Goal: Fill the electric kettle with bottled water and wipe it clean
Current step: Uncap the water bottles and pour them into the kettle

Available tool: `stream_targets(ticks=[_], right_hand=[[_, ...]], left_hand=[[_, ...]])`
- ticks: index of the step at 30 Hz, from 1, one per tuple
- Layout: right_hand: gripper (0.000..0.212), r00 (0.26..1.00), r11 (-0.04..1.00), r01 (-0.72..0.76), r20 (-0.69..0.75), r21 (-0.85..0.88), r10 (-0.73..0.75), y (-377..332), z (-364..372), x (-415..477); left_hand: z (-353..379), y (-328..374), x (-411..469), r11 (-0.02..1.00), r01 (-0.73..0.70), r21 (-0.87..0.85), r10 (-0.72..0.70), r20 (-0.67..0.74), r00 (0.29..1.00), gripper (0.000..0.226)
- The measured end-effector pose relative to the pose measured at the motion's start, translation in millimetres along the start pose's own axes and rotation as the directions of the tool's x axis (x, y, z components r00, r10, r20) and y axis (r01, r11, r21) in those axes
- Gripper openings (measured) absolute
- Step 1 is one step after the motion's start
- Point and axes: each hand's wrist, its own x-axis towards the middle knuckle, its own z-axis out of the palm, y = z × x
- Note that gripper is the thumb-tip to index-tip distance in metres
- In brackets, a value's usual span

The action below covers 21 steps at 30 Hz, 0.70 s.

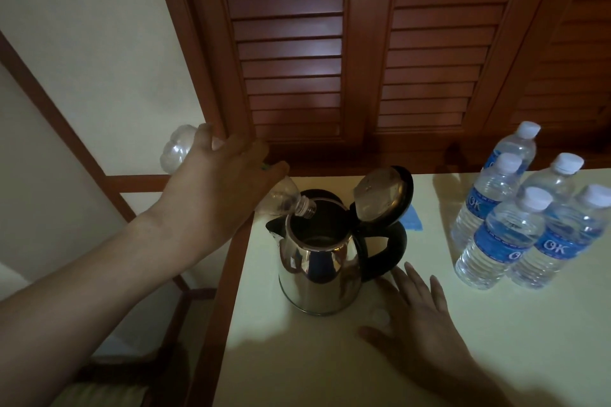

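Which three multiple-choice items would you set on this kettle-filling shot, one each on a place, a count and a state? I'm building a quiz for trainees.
1. Where is the tilted bottle's mouth?
A. over the kettle's opening
B. on the table
C. beside the sealed bottles

2. How many capped bottles stand on the right?
A. two
B. three
C. five

3. The kettle lid is:
A. shut
B. hinged open
C. lying on the table

Answers:
1 A, the left hand tips the neck over the rim.
2 C, five white caps show.
3 B, the lid stands up above the handle.

The right hand lies flat on the table.
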Motion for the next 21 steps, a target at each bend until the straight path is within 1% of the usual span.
stream_targets(ticks=[2,4,6,9,11,13,16,18,19,20,21], right_hand=[[0.095,0.996,0.997,0.016,-0.087,0.082,-0.009,1.7,0.1,-2.4],[0.072,0.993,0.990,0.034,-0.120,0.134,-0.018,6.2,3.1,-4.6],[0.059,0.993,0.988,0.047,-0.116,0.146,-0.030,9.9,6.8,-5.0],[0.041,0.983,0.987,0.072,-0.176,0.145,-0.045,13.2,11.5,-2.1],[0.034,0.976,0.988,0.077,-0.212,0.136,-0.047,17.8,14.6,0.6],[0.033,0.968,0.990,0.084,-0.243,0.114,-0.054,21.3,15.0,2.2],[0.033,0.954,0.988,0.092,-0.294,0.121,-0.053,20.5,11.0,2.4],[0.030,0.947,0.976,0.135,-0.312,0.171,-0.077,18.2,5.2,2.1],[0.023,0.939,0.965,0.152,-0.336,0.216,-0.072,17.5,-1.2,2.4],[0.012,0.923,0.953,0.157,-0.382,0.260,-0.048,16.6,-11.0,2.9],[0.011,0.902,0.937,0.143,-0.431,0.319,0.009,18.0,-23.3,4.0]], left_hand=[[5.4,4.1,-0.3,0.995,0.061,-0.085,-0.058,0.037,0.998,0.089],[13.4,9.8,-2.0,0.979,0.116,-0.168,-0.113,0.024,0.993,0.089],[19.4,13.8,-4.4,0.958,0.156,-0.242,-0.165,-0.015,0.986,0.088],[31.5,17.5,-7.5,0.924,0.192,-0.330,-0.220,-0.051,0.974,0.088],[36.4,19.5,-9.7,0.894,0.221,-0.390,-0.258,-0.042,0.965,0.086],[39.3,21.6,-11.5,0.862,0.253,-0.440,-0.295,-0.028,0.955,0.085],[41.7,24.2,-15.2,0.802,0.257,-0.539,-0.325,-0.032,0.945,0.082],[41.8,25.4,-17.8,0.737,0.266,-0.621,-0.357,-0.024,0.934,0.079],[41.2,25.7,-18.8,0.698,0.275,-0.661,-0.377,-0.012,0.926,0.078],[40.9,26.2,-20.0,0.655,0.284,-0.701,-0.395,0.003,0.919,0.077],[40.6,26.8,-21.2,0.610,0.288,-0.738,-0.410,0.017,0.912,0.077]])
